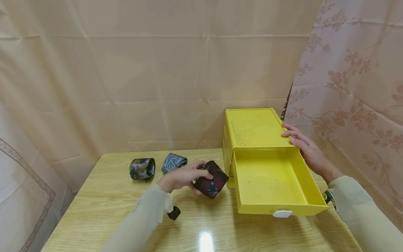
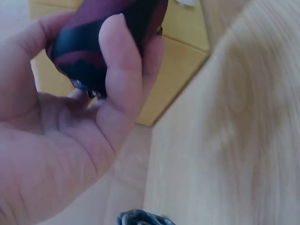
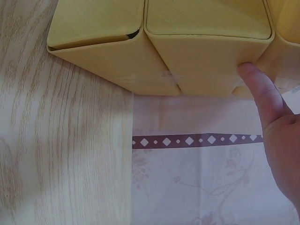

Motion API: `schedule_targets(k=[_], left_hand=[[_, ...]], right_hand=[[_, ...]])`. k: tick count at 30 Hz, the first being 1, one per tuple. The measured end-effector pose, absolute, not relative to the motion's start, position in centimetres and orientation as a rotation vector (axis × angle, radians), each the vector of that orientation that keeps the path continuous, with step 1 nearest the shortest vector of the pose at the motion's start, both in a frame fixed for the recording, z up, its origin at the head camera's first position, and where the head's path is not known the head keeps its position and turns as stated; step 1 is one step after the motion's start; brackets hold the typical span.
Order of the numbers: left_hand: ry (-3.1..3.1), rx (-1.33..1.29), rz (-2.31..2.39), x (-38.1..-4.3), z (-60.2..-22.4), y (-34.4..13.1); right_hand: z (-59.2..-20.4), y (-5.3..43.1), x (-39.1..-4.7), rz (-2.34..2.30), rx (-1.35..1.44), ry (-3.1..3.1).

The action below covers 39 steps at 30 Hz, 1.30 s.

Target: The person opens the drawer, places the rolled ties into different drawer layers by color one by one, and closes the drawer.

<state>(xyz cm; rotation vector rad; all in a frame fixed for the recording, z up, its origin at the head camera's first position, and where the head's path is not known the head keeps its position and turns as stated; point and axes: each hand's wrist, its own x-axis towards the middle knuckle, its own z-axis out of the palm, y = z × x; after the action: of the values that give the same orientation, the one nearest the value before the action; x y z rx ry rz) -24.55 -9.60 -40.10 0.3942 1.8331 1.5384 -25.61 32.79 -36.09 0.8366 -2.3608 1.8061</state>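
Observation:
My left hand (image 1: 182, 176) grips a folded dark red and black cloth bundle (image 1: 217, 180), just left of a yellow drawer unit (image 1: 252, 124). Close up in the left wrist view, the fingers and thumb curl round the bundle (image 2: 82, 42). The top drawer (image 1: 270, 189) is pulled out toward me, its inside bare, with a white handle on the front. On the unit's right upper edge rests my right hand (image 1: 310, 154), its fingers extended over the top. In the right wrist view, one digit of the right hand (image 3: 281, 136) touches the unit's side (image 3: 206, 65).
A camouflage-patterned cloth roll (image 1: 140, 169) and a grey patterned cloth roll (image 1: 172, 162) lie on the wooden table (image 1: 104, 203), left of the unit. Beige curtain (image 1: 157, 80) hangs behind, and a floral curtain (image 1: 355, 87) hangs at the right.

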Motion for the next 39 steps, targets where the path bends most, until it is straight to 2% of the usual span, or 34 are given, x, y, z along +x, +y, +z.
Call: schedule_targets(k=[15, 39], left_hand=[[1.640, 0.506, 1.674, -22.3, -35.0, -9.1], [1.585, 0.660, 1.625, -21.8, -30.1, -8.4]], right_hand=[[-36.2, 32.9, -25.7, 1.835, 0.842, -2.351], [-36.1, 32.9, -25.6, 1.805, 0.828, -2.367]])
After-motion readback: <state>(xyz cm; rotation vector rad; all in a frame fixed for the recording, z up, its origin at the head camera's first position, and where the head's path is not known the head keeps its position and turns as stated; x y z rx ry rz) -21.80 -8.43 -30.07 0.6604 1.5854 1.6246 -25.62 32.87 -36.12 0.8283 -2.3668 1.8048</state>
